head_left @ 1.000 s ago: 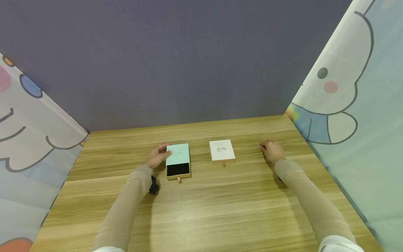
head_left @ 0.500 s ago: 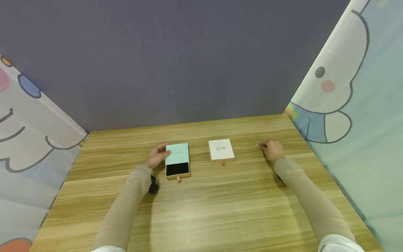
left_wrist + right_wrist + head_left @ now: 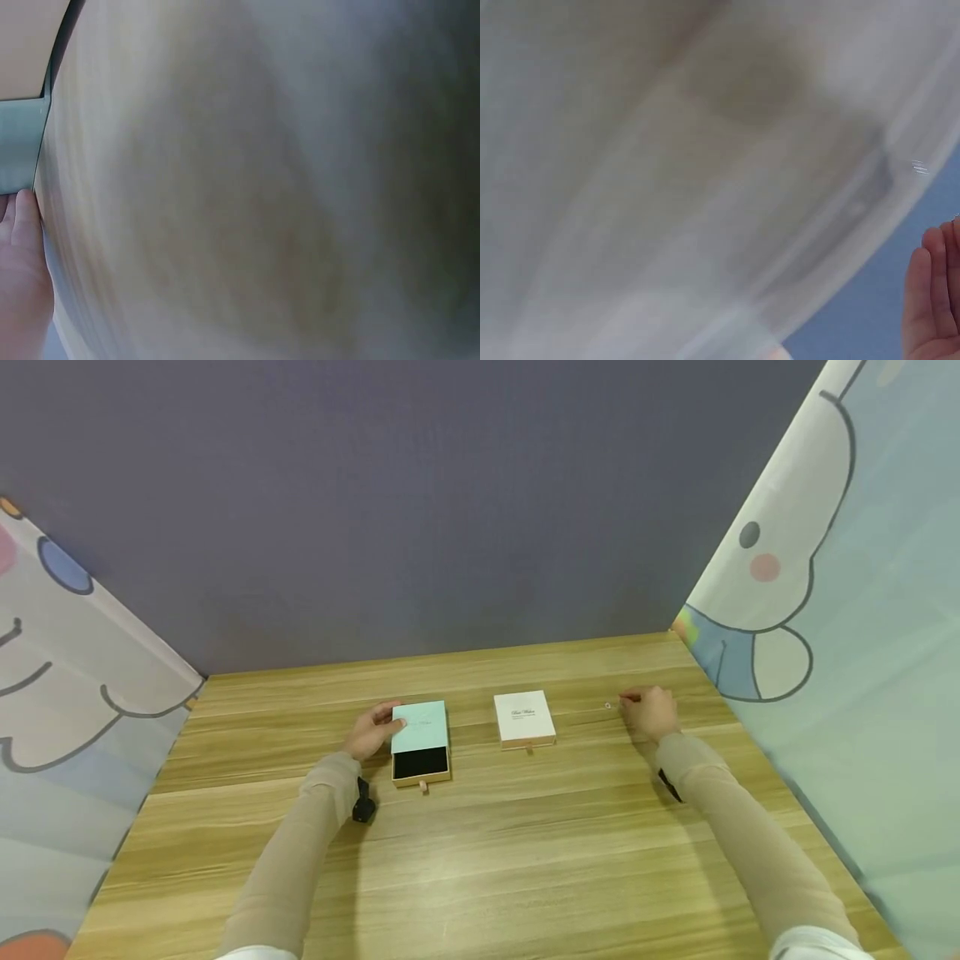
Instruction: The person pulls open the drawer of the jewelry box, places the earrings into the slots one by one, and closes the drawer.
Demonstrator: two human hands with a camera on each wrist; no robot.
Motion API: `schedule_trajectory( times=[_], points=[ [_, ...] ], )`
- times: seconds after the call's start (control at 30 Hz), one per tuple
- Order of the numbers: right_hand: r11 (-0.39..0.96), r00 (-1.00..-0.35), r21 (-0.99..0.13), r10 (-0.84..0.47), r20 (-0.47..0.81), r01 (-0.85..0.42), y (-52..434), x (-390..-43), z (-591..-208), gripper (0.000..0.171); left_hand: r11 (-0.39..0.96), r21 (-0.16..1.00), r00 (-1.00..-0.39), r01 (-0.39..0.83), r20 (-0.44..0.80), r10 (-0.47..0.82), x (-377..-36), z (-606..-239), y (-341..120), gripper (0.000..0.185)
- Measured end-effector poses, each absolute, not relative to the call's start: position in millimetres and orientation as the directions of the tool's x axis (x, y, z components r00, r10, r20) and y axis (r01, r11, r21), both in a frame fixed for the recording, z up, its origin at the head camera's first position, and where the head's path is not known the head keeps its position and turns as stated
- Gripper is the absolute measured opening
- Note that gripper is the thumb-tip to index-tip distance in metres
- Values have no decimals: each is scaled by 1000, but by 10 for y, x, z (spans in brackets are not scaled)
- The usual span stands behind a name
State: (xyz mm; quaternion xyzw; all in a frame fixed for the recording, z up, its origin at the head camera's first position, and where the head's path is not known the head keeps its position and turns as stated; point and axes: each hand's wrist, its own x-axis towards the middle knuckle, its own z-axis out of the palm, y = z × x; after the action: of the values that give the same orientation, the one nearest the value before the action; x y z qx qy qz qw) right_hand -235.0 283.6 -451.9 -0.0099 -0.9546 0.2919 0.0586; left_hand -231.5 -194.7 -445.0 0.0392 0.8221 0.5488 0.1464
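Mint drawer box [image 3: 420,735] is steadied on the wooden table [image 3: 480,860] by the left hand [image 3: 371,732], whose fingers are curled against its left edge; its black-lined drawer is slid partly out toward the person. Light, stiff card is judged, best gripped by the sleeve sides. A closed white box [image 3: 525,720] lies just to its right. Further right, a tiny pale object [image 3: 608,706], probably slippery, is seen just beside the right hand [image 3: 648,712]; whether it is pinched cannot be told.

Head view high; wrist views close, blurred.
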Motion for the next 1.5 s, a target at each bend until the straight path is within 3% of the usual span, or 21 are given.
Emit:
schedule_trajectory(
  times=[0.3, 0.57, 0.73, 0.9, 1.5],
  points=[
    [744, -991, -668, 96, 91, 11, 2617, -2358, -4231, 26, 418, 905, -955, -82, -191, 228, -2465, -4733, -2013, 56],
    [675, -997, -736, 2, 77, -56, 2251, -2333, -4079, 25, 417, 903, -955, -99, -204, 215, -2396, -4627, -1968, 56],
    [651, -993, -750, -68, 100, -120, 1968, -2306, -3956, 23, 434, 897, -956, -87, -198, 217, -2429, -4696, -1968, 58],
    [634, -986, -756, -125, 107, -162, 1704, -2269, -3891, 21, 423, 902, -952, -84, -198, 232, -2322, -4481, -1863, 56],
    [608, -959, -765, -282, 43, -213, 942, -2135, -3923, 16, 399, 913, -953, -88, -194, 235, -2288, -4357, -1717, 52]
  ],
)
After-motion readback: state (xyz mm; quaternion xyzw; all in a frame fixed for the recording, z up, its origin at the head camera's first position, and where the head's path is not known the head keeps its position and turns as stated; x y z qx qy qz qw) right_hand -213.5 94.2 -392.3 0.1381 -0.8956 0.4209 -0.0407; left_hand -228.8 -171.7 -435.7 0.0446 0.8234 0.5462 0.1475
